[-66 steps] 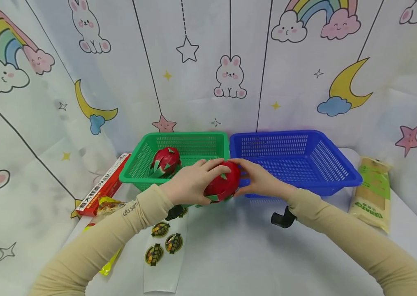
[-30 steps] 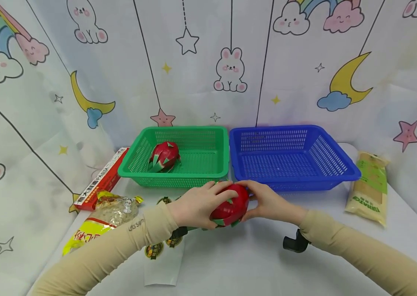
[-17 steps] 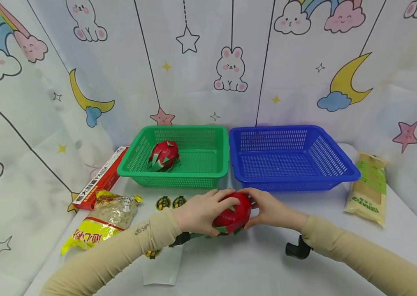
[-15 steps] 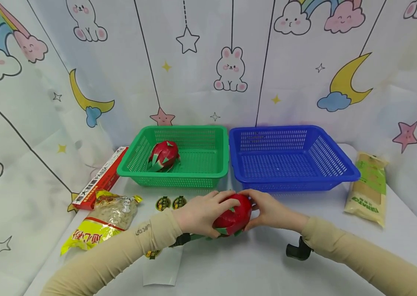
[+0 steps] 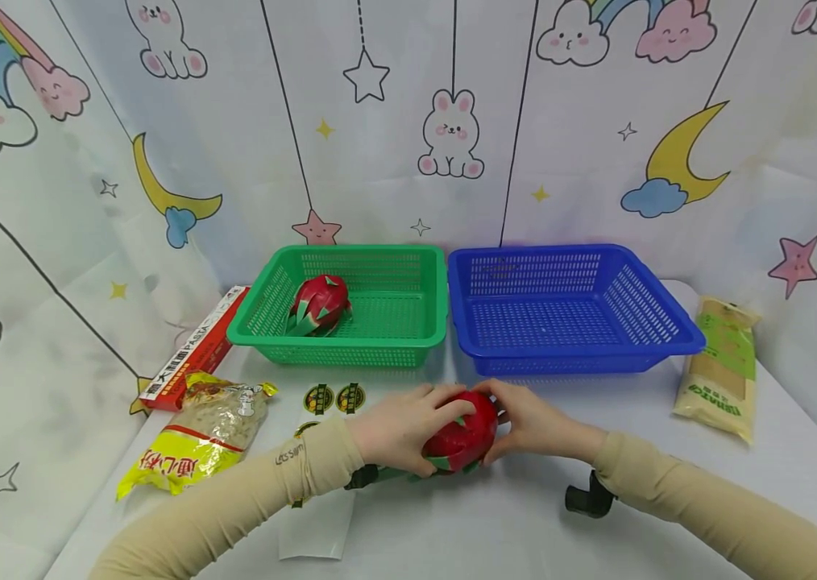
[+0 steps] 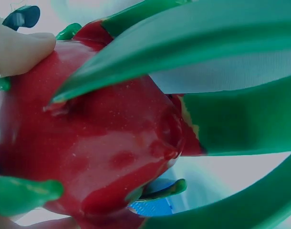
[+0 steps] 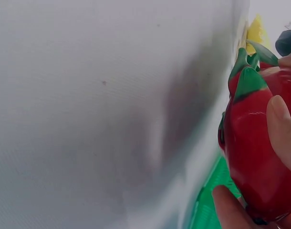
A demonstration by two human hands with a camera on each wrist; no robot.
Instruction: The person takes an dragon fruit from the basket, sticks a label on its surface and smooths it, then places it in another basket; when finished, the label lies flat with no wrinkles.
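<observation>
Both hands grip a red dragon fruit (image 5: 462, 435) with green scales, low over the white table in front of the baskets. My left hand (image 5: 404, 431) curls over its left side and top. At its right end, my right hand (image 5: 539, 423) holds it between thumb and fingers. Long green scales fill much of the left wrist view, spreading from the red skin (image 6: 107, 148). In the right wrist view, the thumb (image 7: 284, 133) lies against the fruit (image 7: 255, 148). Whether the fruit touches the table cannot be told.
A green basket (image 5: 343, 351) holds another dragon fruit (image 5: 321, 302). Right of it stands a blue basket (image 5: 575, 362). A red pasta box (image 5: 198, 350), a yellow pasta bag (image 5: 209, 435) and a sticker sheet (image 5: 317, 528) lie left; a tan-green packet (image 5: 720, 370) lies right.
Both hands have brought the dragon fruit from the green basket's front edge toward me and slightly right, lowering it near the table. Their grip looks the same. The view has tilted slightly down.
</observation>
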